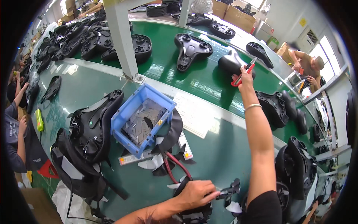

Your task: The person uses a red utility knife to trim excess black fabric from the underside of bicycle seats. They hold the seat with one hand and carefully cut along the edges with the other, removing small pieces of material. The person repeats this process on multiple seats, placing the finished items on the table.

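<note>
A green conveyor belt [160, 67] runs beneath the right hand's fingers and beyond them; nearer, a green workbench [231, 156] lies under the left hand's. Black bicycle saddle shells [80, 125] are bunched on the bench, well off to the left of the left fingers and farther away. A blue plastic bin [151, 97] of thin grey metal pieces [140, 125] sits beyond those fingers, slightly left. Just below and left of the right hand [244, 78] is a glossy black saddle [229, 61]; whether they touch I cannot tell. Red-handled pliers [183, 167] lie just beyond the left hand [197, 194]. The right fingers are closed round a red utility knife [250, 68]. The left fingers are curled beside a black scrap [235, 185]; whether they grip it I cannot tell.
</note>
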Action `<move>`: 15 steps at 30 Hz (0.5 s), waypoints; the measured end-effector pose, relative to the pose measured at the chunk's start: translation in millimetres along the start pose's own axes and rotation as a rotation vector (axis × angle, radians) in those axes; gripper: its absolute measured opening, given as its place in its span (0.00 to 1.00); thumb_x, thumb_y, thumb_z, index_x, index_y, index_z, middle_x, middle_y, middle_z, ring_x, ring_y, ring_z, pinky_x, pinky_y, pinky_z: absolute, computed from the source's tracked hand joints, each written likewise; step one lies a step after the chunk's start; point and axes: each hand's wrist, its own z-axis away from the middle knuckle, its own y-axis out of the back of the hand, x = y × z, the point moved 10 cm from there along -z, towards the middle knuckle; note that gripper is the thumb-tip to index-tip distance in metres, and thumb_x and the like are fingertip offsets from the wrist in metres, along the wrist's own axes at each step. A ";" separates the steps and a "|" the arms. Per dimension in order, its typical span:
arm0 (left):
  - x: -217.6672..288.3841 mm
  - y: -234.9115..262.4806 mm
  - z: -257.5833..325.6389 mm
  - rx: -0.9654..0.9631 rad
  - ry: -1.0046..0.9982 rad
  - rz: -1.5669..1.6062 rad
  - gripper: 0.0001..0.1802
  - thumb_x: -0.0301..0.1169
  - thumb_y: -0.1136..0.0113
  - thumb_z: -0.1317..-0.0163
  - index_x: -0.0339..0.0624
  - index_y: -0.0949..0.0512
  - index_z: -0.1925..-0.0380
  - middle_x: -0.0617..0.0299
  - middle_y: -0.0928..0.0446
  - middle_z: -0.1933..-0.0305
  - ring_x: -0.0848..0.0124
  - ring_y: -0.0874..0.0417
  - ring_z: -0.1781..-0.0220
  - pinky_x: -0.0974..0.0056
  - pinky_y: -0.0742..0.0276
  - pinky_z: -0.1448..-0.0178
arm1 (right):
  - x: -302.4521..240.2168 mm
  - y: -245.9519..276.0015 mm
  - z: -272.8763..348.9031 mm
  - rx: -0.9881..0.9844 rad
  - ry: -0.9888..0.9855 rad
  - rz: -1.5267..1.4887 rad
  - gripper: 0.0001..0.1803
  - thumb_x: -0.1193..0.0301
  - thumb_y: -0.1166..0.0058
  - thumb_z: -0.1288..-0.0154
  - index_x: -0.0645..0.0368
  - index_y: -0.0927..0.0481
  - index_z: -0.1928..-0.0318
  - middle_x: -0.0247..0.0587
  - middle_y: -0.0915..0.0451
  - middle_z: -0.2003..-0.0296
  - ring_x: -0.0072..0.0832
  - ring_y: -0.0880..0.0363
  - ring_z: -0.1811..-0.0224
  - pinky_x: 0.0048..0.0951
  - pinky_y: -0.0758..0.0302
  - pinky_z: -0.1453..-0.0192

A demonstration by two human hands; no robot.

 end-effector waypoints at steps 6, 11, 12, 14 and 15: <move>13.4 -3.8 -5.1 -0.030 -0.094 -0.092 0.10 0.35 0.36 0.44 0.40 0.22 0.75 0.58 0.24 0.73 0.60 0.22 0.70 0.59 0.28 0.67 | -71.1 63.2 151.9 -0.270 -0.021 0.381 0.26 0.60 0.44 0.35 0.45 0.34 0.39 0.37 0.29 0.55 0.29 0.23 0.70 0.35 0.23 0.69; 46.9 -47.6 24.0 -0.306 -0.426 -0.177 0.14 0.41 0.37 0.44 0.42 0.20 0.75 0.62 0.21 0.70 0.60 0.21 0.61 0.57 0.27 0.60 | -81.9 135.3 324.5 -0.459 -0.228 0.629 0.34 0.62 0.44 0.35 0.53 0.44 0.34 0.44 0.22 0.72 0.24 0.24 0.83 0.26 0.28 0.83; 53.7 -64.5 35.9 -0.446 -0.463 -0.144 0.14 0.41 0.37 0.44 0.41 0.20 0.76 0.61 0.21 0.71 0.60 0.21 0.62 0.57 0.27 0.61 | -77.2 150.1 351.9 -0.452 -0.315 0.602 0.29 0.60 0.45 0.34 0.58 0.42 0.39 0.42 0.22 0.73 0.23 0.24 0.83 0.25 0.27 0.84; 53.4 -104.4 69.2 -0.865 -0.243 -0.053 0.19 0.44 0.38 0.41 0.37 0.20 0.77 0.58 0.21 0.75 0.59 0.22 0.72 0.57 0.27 0.65 | -62.8 168.8 394.4 -0.408 -0.417 0.367 0.23 0.57 0.51 0.30 0.57 0.39 0.44 0.41 0.22 0.71 0.22 0.23 0.80 0.24 0.23 0.79; 61.6 -105.6 76.4 -0.887 -0.181 0.091 0.19 0.43 0.38 0.40 0.37 0.20 0.77 0.58 0.22 0.77 0.63 0.22 0.73 0.59 0.28 0.66 | -60.7 164.7 414.0 -0.424 -0.353 0.253 0.21 0.57 0.52 0.29 0.57 0.37 0.45 0.40 0.22 0.70 0.22 0.22 0.76 0.24 0.22 0.74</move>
